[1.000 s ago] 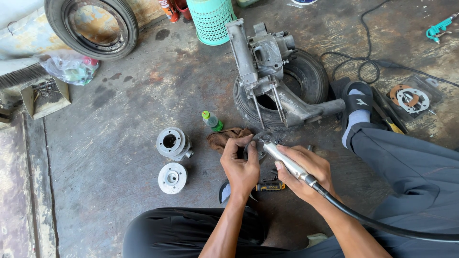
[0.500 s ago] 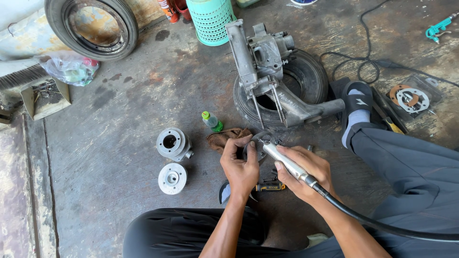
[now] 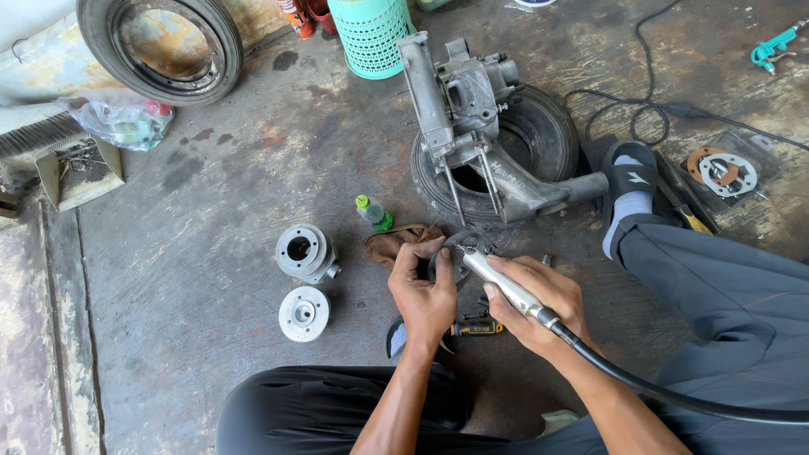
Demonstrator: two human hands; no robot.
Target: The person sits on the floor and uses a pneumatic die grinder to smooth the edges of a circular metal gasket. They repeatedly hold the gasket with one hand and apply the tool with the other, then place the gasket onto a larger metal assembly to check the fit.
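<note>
**Head view: grinding a small part on the workshop floor**

Only one view, head camera looking down at a person seated on the stained concrete floor [image 3: 211, 253]

Left hand [image 3: 424, 291] is curled closed around a small dark round metal part [image 3: 445, 257], thumb and fingers pinching its edge. Part sits just above a brown crumpled rag [image 3: 396, 243], probably kept there to cushion it and catch grit. Grip looks firm, likely to brace the part against the tool

Right hand [image 3: 539, 307] is wrapped closed around a slim silver rotary handpiece [image 3: 497, 282], held pencil-style, tip meeting the part. A thick black flexible shaft [image 3: 674, 396] runs back off the right edge; low grip near the nose should give fine control. Can't tell if the tool is spinning

Around them:
- grey aluminium engine casing [image 3: 472, 109] propped on a small black tyre [image 3: 539, 139], which works as a stand
- grey finned metal cylinder [image 3: 305, 251] and round grey cylinder head [image 3: 303, 313] set apart to the left, near each other
- small green-capped plastic bottle [image 3: 372, 212] just beside the rag
- yellow-and-black handled tool [image 3: 476, 327] on the floor between the hands
- teal plastic basket [image 3: 371, 34] and large worn tyre [image 3: 160, 46] well back
- round gaskets in a clear bag [image 3: 725, 168] far right, beyond the person's sandalled foot [image 3: 630, 181]
</note>
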